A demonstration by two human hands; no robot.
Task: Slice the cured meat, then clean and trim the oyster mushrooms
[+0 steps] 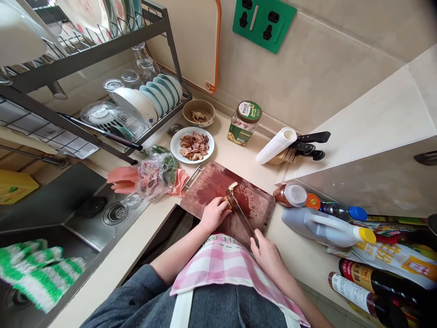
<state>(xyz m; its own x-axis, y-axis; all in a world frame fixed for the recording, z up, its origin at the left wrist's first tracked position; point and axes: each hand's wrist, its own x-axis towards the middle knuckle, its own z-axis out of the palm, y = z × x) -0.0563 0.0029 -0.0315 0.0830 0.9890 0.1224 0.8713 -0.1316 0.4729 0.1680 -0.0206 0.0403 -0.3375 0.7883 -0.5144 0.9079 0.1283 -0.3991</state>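
My right hand (264, 249) is closed around the handle of a kitchen knife (241, 216), whose blade points away from me over a reddish-brown wooden cutting board (208, 186). My left hand (215, 213) has its fingers bent onto a small tan piece of what looks like ginger (228, 200), pressed to the board right beside the blade. Just past the knife tip lies a pale cut slice (233, 186). Dark wet patches and small crumbs mark the board. Behind it stands a white plate (175, 146) heaped with sliced brown meat (194, 146).
Left of the board lie pink rubber gloves (124, 179) and a plastic bag of vegetables (153, 175), beside the sink (85, 228). A dish rack (164, 116), woven basket (205, 104), green-labelled jar (244, 123) and knife block (287, 155) stand behind. Bottles (321, 228) crowd the right.
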